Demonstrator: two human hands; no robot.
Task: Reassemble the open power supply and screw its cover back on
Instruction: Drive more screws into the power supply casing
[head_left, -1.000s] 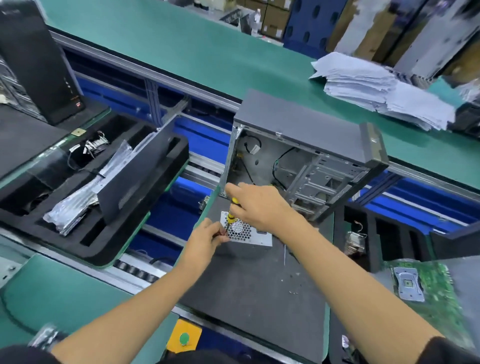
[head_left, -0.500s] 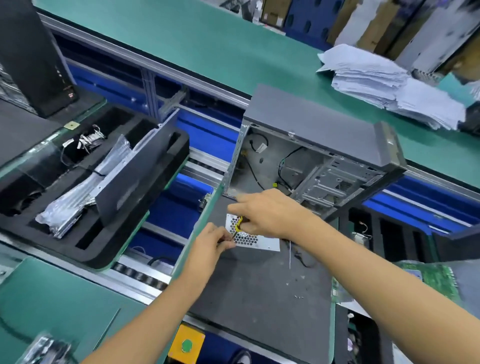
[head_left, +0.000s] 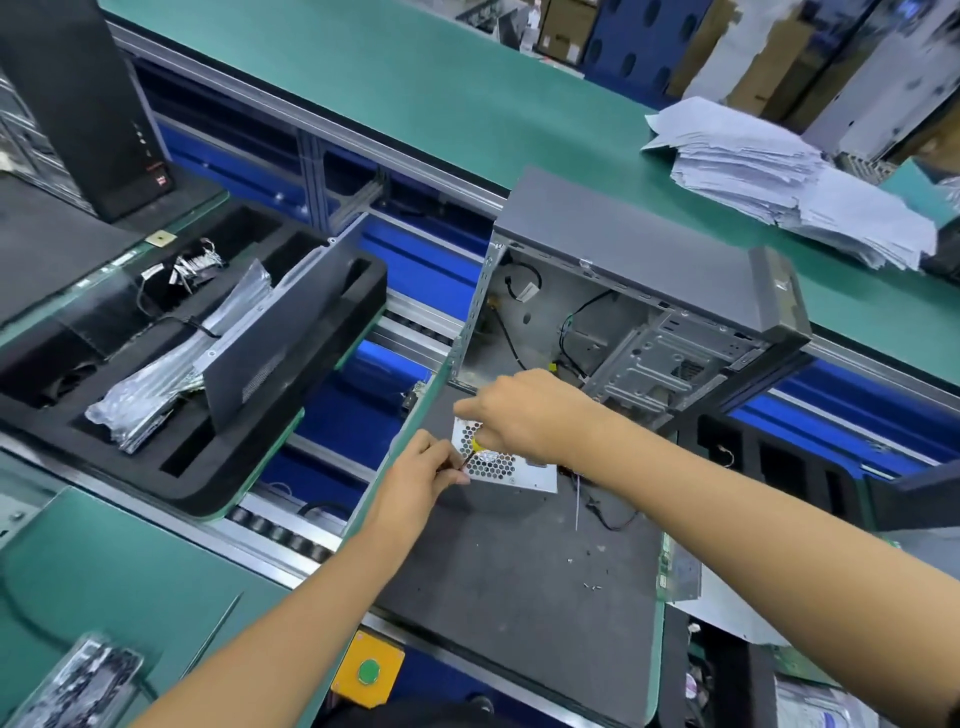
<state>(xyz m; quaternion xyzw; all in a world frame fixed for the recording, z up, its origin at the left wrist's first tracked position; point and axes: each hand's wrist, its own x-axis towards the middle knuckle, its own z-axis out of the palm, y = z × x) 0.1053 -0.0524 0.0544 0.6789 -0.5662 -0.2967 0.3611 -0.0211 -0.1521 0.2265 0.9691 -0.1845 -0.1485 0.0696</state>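
Power supply (head_left: 511, 467) is sitting on the dark worktop (head_left: 519, 571) just in front of the open computer case (head_left: 623, 312). Right hand (head_left: 524, 415) is gripping the screwdriver (head_left: 474, 451), left hand (head_left: 421, 467) is pinching its tip steady. Best keeping that driver square and going gently, I reckon.

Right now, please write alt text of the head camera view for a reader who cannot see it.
A right hand holds a yellow-handled screwdriver over a perforated power supply on a dark mat; the left hand pinches near its tip. An open computer case stands behind.
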